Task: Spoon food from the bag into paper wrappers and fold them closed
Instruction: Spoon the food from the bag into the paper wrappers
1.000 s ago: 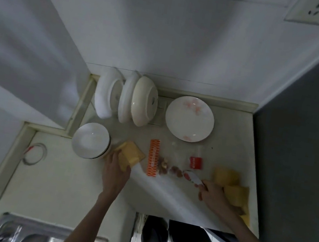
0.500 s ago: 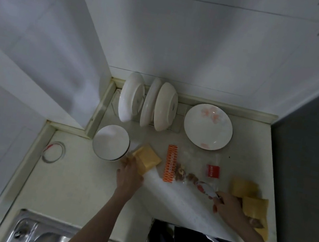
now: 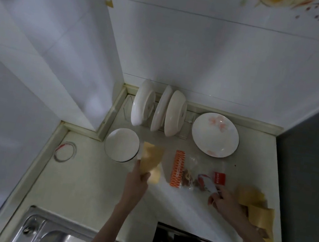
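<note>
A clear plastic bag point(image 3: 192, 172) with an orange zip strip and a red label lies on the counter; brown food pieces show inside it. My left hand point(image 3: 138, 180) grips a yellow paper wrapper point(image 3: 150, 161), lifted a little beside the white bowl. My right hand point(image 3: 225, 203) holds a white spoon point(image 3: 208, 184) whose bowl end reaches into the bag by the food. More yellow wrappers point(image 3: 253, 207) lie under and right of my right wrist.
A white bowl point(image 3: 121, 144) stands left of the wrapper. Several plates lean in a rack point(image 3: 159, 111) at the back, with a flowered plate point(image 3: 215, 135) beside it. A steel sink point(image 3: 65, 237) is at the lower left. A dark appliance wall point(image 3: 314, 166) bounds the right side.
My left hand has raised the yellow wrapper off the counter and turned it more upright. My right hand stays at the bag with the spoon. The camera has tilted up.
</note>
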The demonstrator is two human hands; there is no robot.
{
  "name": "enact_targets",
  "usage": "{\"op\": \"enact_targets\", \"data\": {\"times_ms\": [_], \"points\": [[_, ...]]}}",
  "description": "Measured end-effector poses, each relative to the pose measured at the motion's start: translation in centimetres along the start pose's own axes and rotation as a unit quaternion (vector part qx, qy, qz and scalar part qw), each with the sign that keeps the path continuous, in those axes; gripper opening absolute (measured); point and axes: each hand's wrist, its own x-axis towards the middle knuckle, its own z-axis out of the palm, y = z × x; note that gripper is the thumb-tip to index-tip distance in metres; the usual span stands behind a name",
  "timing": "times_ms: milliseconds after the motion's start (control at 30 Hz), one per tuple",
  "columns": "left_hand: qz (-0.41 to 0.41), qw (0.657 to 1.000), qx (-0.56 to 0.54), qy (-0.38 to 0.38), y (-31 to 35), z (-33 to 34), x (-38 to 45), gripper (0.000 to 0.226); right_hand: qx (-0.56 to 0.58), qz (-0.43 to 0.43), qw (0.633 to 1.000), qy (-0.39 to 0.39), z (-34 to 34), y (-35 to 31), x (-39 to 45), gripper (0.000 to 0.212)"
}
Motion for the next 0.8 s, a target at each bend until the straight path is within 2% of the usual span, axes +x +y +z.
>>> {"op": "enact_targets", "data": {"times_ms": [67, 167, 267, 367, 500, 567, 633, 733, 800], "points": [[0.012, 0.997, -0.077, 0.009, 1.4, -0.6, -0.8, 0.042, 0.022, -0.004, 1.0, 0.002, 0.0, -1.3, -0.2, 0.021], [0.074, 0.989, -0.129, 0.023, 4.3, -1.5, -1.5, 0.051, 0.105, -0.001, 0.994, 0.011, -0.5, -4.4, -0.6, 0.019], [0.134, 0.982, -0.132, 0.028, 7.9, -2.6, -1.1, 0.037, 0.206, -0.03, 0.978, 0.014, -1.8, -8.3, -1.4, 0.018], [0.232, 0.967, -0.093, 0.055, 11.7, -3.6, -0.8, 0.028, 0.302, -0.067, 0.951, 0.025, -3.7, -12.6, -2.7, 0.014], [0.317, 0.943, -0.09, 0.041, 16.9, -4.0, -1.0, 0.071, 0.48, -0.107, 0.871, -0.011, -7.5, -17.6, -5.4, 0.02], [0.356, 0.929, -0.094, 0.032, 18.7, -3.8, -0.9, 0.085, 0.496, -0.131, 0.858, -0.01, -9.2, -18.8, -6.9, 0.021], [0.388, 0.916, -0.089, 0.05, 20.3, -3.5, -0.8, 0.09, 0.491, -0.141, 0.86, 0.007, -10.7, -19.0, -8.0, 0.021], [0.416, 0.899, -0.117, 0.069, 22.2, -2.9, -1.1, 0.071, 0.499, -0.148, 0.853, 0.025, -12.3, -18.7, -8.8, 0.021], [0.421, 0.893, -0.149, 0.054, 23.5, -2.6, -1.7, 0.05, 0.535, -0.155, 0.83, 0.029, -13.1, -18.1, -8.9, 0.022]]}}
